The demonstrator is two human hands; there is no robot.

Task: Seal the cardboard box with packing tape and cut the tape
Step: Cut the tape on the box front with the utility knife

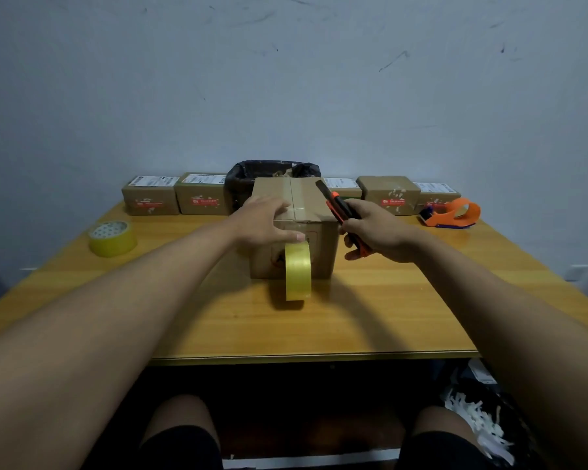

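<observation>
A brown cardboard box (314, 245) stands in the middle of the wooden table (370, 310), with a strip of clear tape running along its top seam and down its near face. A yellow tape roll (297, 270) hangs upright against that near face, still joined to the strip. My left hand (263, 222) lies flat on the box's top left edge, thumb pressing near the roll. My right hand (375, 232) hovers to the right of the box, gripping an orange and black utility knife (340, 208) whose blade points up and away over the box.
A second yellow tape roll (112, 238) lies flat at the left. An orange tape dispenser (454, 213) sits at the right. Several small sealed parcels (150, 200) line the back edge, around a black-bagged bin (272, 173). White paper scraps (479, 422) lie on the floor.
</observation>
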